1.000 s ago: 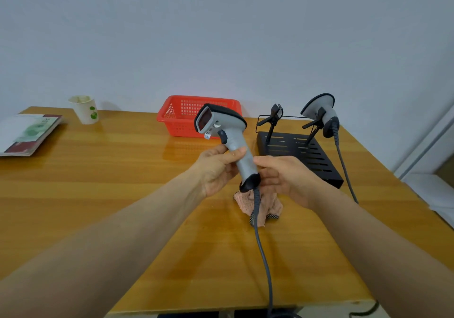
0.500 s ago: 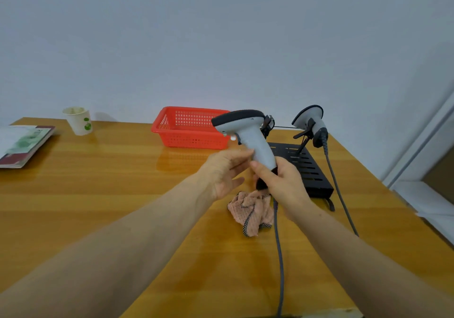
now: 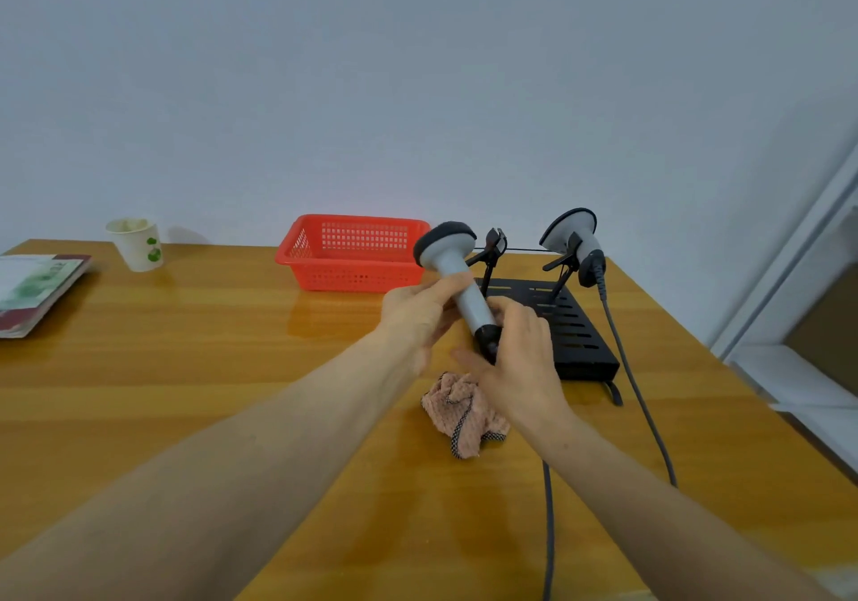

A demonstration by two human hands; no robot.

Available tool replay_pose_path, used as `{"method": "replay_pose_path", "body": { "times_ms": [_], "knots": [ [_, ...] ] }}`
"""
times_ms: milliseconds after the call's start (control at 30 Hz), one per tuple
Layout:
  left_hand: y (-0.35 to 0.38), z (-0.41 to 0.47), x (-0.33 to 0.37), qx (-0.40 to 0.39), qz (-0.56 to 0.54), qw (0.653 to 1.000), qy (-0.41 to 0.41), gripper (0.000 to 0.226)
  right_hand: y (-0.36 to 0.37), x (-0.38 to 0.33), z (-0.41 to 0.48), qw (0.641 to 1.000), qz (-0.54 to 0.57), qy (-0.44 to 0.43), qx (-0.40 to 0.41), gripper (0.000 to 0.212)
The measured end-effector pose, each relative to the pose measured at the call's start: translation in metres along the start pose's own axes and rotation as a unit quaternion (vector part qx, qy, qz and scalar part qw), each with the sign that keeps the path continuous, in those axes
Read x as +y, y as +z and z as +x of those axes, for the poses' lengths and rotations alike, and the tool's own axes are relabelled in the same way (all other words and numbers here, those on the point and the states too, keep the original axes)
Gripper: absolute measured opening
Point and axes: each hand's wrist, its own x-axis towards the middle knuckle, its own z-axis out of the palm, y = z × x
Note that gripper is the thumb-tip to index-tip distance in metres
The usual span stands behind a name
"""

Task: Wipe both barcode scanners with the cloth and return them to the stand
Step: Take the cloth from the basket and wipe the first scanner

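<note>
Scanner (image 3: pixel 457 275) now tilted twd stand (image 3: pixel 578 338); left hand (image 3: pixel 418 315) & right hand (image 3: pixel 522 356) fingers grip it.

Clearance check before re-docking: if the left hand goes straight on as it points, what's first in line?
Beyond the scanner that the left hand grips, probably the empty clip behind it; depth is unclear.

Your one view comes from the camera on your head, facing forward and down across the table (image 3: pixel 185 368) toward the far wall (image 3: pixel 418 89). It sits close in: both your forearms enter from the near edge, and your left hand (image 3: pixel 418 317) and right hand (image 3: pixel 522 359) meet on the held scanner (image 3: pixel 457 275) just right of centre. The wide lens also takes in the stand (image 3: pixel 580 345) at far right, the basket (image 3: pixel 353 252) at far centre, and the cup (image 3: pixel 137 245) and book (image 3: pixel 32 289) at far left.
</note>
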Motion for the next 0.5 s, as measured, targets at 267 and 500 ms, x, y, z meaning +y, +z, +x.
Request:
{"method": "replay_pose_path", "body": {
  "times_ms": [267, 500],
  "knots": [
    [-0.007, 0.002, -0.001, -0.083, -0.034, 0.996, -0.023, 0.017, -0.015, 0.001, 0.012, 0.991, 0.089, 0.065, -0.075, 0.098],
    [0.001, 0.007, 0.002, -0.106, -0.035, 0.994, -0.017, 0.035, -0.017, 0.000, 0.015, 0.988, 0.125, 0.052, -0.073, 0.084]
  ]
}}
